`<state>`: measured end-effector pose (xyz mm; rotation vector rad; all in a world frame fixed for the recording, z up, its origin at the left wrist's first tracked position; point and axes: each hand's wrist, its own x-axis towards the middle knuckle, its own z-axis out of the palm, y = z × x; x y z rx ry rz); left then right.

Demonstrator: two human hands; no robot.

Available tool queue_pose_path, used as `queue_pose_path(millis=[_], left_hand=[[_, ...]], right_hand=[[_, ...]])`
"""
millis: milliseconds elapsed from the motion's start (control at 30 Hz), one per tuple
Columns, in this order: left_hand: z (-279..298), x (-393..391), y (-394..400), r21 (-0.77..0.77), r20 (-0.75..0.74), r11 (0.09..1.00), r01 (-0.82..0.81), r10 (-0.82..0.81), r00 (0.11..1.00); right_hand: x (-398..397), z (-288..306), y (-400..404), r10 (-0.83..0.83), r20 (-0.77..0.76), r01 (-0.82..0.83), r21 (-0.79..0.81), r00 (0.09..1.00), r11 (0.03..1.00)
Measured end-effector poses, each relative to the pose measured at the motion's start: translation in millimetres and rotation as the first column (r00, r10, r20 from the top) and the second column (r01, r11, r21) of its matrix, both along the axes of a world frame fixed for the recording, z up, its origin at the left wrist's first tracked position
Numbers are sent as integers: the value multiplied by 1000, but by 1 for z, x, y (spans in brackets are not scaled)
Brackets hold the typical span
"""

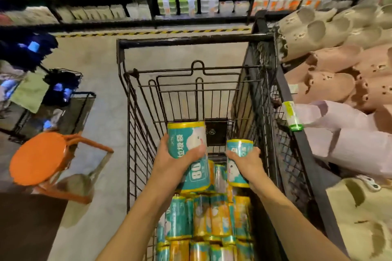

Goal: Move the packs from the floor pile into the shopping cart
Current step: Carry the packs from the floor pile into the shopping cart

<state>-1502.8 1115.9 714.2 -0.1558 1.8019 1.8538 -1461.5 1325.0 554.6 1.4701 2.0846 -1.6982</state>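
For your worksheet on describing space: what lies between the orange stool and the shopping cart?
In the head view, only bare grey concrete floor lies between the orange stool and the shopping cart; nothing stands on that stretch.

Orange stool beside stocked shelves

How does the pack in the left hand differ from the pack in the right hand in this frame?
The left-hand pack shows more of its face, a white figure, characters and "08", and appears larger; the right-hand pack shows less and appears smaller. The left-hand pack is held higher and tilted, the right-hand pack lower and more upright. The left hand grips from the side, the right hand from the other. Both are teal with yellow ends, held over the shopping cart.
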Motion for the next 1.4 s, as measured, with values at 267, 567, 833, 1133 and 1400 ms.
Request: queue_pose_path(millis=[267,567,833,1133,1400], left_hand=[[-53,-10,2,-63,60,998,-11,14,998],[-102,-6,-17,-90,95,996,-17,26,995],[-136,-7,-40,-117,129,992,-38,53,990],[-156,-14,-53,-194,117,981,-18,42,992],[-191,-41,-62,-368,40,929,-45,64,997]], right_hand=[[-2,-97,-11,39,279,-49,30,959,998],[-15,-150,-34,91,370,-116,45,924,992],[-4,-175,-25,84,313,-105,51,946,993],[5,-124,-24,218,145,-259,398,965,880],[6,-62,-31,306,-148,-233,378,940,896]])
